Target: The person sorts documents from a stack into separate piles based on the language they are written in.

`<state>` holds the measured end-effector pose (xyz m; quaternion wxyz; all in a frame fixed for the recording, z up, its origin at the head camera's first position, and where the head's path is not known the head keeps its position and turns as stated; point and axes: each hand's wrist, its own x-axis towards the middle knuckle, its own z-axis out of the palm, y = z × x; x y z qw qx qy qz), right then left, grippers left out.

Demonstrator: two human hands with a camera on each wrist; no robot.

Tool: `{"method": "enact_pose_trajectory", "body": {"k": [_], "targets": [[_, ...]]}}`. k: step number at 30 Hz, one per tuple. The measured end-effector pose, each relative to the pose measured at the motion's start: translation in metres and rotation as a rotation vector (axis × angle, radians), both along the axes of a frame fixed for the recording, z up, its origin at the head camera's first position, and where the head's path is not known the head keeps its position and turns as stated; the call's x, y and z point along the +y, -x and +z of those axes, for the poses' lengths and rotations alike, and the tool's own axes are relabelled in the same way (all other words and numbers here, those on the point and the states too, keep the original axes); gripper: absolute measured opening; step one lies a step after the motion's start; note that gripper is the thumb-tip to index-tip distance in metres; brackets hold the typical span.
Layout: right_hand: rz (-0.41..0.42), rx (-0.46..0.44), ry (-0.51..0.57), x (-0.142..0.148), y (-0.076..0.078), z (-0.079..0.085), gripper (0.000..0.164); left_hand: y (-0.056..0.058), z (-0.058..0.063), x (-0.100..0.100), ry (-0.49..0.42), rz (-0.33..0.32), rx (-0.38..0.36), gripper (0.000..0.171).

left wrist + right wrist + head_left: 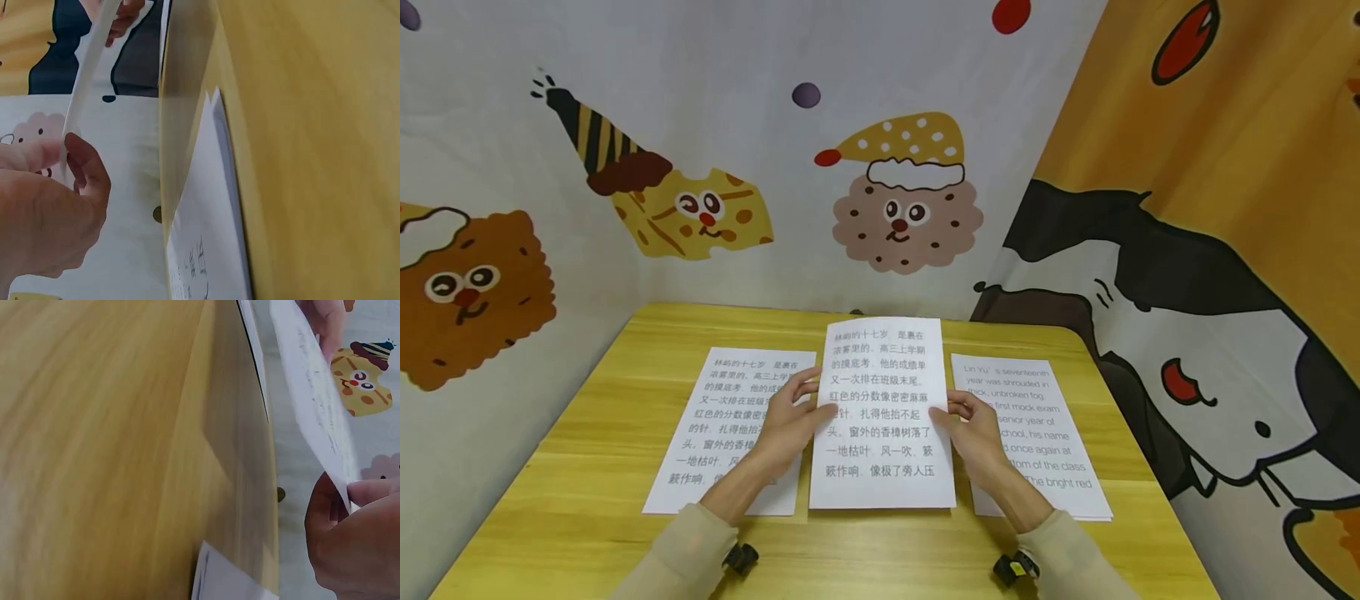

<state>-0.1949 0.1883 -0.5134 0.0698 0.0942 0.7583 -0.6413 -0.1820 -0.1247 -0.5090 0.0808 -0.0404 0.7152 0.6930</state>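
Note:
Between both hands, a white sheet of paper (880, 450) printed with Chinese text is held up off the table, its face toward me. The left hand (790, 421) pinches its left edge, thumb in front and fingers behind, as the left wrist view shows at the paper's edge (87, 75). On the opposite edge the right hand (973, 433) pinches in the same way; in the right wrist view the sheet (312, 394) slants between the two hands. Whether it is one sheet or several cannot be told.
Left of the held sheet, a stack of Chinese-text paper (700, 450) lies on the yellow wooden table (880, 558). To the right lies a stack of English-text paper (1045, 417), partly covered by the right hand. A cartoon-printed curtain (722, 75) hangs behind the table.

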Motion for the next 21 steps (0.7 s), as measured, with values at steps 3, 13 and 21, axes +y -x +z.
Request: {"method": "enact_pose_trajectory", "body": {"k": [3,13,21], "targets": [[0.005,0.002,-0.017,0.001,0.001,0.001,0.038,-0.001,0.001,-0.005,0.043,0.023,0.042,0.074],[0.051,0.015,-0.024,-0.006,0.001,0.005,0.024,-0.002,0.004,-0.027,0.1,0.071,0.071,0.06],[0.079,0.038,0.01,-0.033,0.005,0.009,0.026,-0.006,0.01,-0.056,0.199,0.126,0.056,0.047]]}}
